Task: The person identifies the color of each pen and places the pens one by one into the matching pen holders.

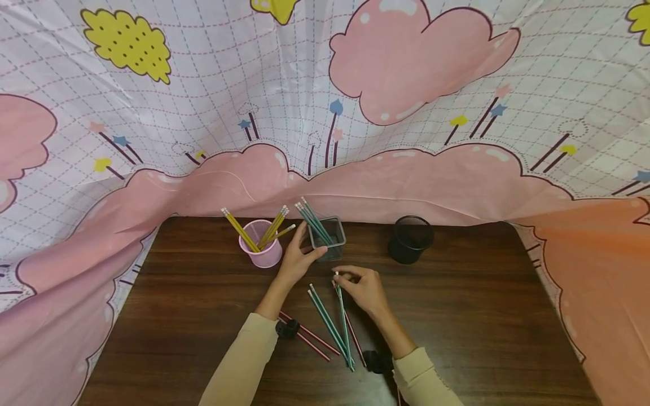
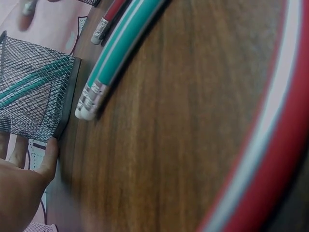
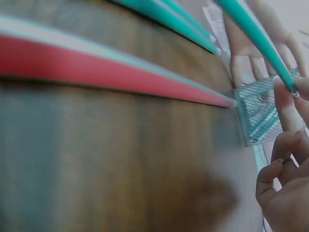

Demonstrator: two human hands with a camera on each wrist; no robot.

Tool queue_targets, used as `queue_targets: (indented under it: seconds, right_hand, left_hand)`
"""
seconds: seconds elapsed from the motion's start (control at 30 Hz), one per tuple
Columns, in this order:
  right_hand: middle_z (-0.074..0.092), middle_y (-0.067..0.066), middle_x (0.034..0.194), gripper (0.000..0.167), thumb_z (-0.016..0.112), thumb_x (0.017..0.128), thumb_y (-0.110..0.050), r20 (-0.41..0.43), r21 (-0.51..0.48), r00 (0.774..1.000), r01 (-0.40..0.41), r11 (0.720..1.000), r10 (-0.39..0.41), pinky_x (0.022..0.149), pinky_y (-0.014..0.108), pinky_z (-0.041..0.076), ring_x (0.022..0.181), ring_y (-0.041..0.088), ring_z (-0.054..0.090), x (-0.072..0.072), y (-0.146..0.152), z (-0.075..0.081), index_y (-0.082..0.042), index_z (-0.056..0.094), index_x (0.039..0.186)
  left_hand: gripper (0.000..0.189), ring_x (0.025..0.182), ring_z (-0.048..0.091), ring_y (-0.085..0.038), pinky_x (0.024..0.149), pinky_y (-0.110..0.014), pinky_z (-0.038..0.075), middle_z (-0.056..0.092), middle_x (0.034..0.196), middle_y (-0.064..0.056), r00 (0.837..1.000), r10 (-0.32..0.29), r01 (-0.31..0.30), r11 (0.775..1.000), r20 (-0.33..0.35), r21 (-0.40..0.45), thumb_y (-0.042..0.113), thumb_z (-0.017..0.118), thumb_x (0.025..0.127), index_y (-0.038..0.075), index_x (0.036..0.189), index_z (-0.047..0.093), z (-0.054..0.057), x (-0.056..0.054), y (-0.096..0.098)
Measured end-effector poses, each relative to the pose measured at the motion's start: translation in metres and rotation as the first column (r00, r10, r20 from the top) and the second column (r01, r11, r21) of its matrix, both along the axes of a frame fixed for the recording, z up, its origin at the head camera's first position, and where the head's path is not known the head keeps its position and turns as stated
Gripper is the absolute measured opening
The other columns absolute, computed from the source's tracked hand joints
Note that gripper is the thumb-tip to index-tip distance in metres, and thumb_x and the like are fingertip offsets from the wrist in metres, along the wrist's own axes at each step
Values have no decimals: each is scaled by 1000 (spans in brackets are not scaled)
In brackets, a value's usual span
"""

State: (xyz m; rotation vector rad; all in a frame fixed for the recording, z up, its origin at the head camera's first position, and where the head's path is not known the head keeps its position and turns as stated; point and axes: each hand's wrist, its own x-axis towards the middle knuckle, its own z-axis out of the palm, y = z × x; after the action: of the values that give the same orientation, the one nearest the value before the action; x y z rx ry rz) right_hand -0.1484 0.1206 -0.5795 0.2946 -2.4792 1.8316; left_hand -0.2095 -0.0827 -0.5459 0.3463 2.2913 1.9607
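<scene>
Head view: the left hand (image 1: 296, 259) holds the square cup (image 1: 335, 252), thumb on its near side, fingers along its left. Green pencils (image 1: 315, 223) lean inside that cup. The right hand (image 1: 363, 287) pinches another, the held pencil (image 1: 343, 316), by its eraser end, just in front of the cup. Nearer the person than the cup lie two loose green pencils (image 1: 329, 322) and some red pencils (image 1: 315, 337). Left of the cup is the pink cup (image 1: 266, 258) with yellow pencils (image 1: 273, 228); well to its right, the black cup (image 1: 410, 251).

Left wrist view: a left fingertip touches the square cup; the loose green pencils' erasers point its way.

Right wrist view: thumb and finger close on the held pencil, in front of the square cup. Whether its far end touches the table is unclear.

The step seems to be picking up a green pencil; the next move probably calls for lifting it over the square cup's rim while the left hand steadies that cup.
</scene>
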Motion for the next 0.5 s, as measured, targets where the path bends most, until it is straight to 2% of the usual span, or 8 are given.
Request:
queue_targets:
  seconds: [0.13, 0.3, 0.37, 0.5]
  right_hand:
    - [74, 12, 81, 20, 76, 89, -13, 20, -60, 999, 43, 997, -42, 55, 18, 44, 70, 36, 68, -6, 7, 12, -4, 76, 106]
    - [71, 26, 84, 24, 72, 91, -6, 22, -192, 998, 61, 979, -58, 70, 20, 52, 80, 43, 69, -12, 14, 48, 7, 71, 110]
    - [71, 27, 84, 24, 72, 91, -4, 0, -235, 996, 86, 968, -89, 71, 20, 52, 81, 39, 70, -15, 16, 62, 9, 70, 111]
    - [71, 24, 82, 23, 72, 90, -5, -48, -259, 984, 153, 954, -171, 62, 19, 46, 76, 27, 70, -24, 20, 76, 8, 70, 110]
  left_hand:
    - [91, 144, 29, -40, 108, -55, 40, 24, 158, -26, 1000, 2, -2, 1000, -16, -6, 16, 75, 91, 3, 158, 15, -1, -1, 1]
    - [88, 141, 33, -42, 106, -57, 41, 29, 156, -27, 999, 8, -8, 1000, -46, 8, 13, 75, 89, 0, 156, 19, 0, -1, 0]
    - [88, 140, 35, -43, 105, -58, 41, 31, 155, -28, 998, 6, -5, 1000, -59, 17, 10, 75, 89, -2, 156, 20, 0, -1, 0]
    - [86, 138, 36, -46, 104, -60, 41, 31, 155, -28, 998, -5, 6, 1000, -70, 17, 7, 75, 89, -3, 155, 21, -1, -1, 0]
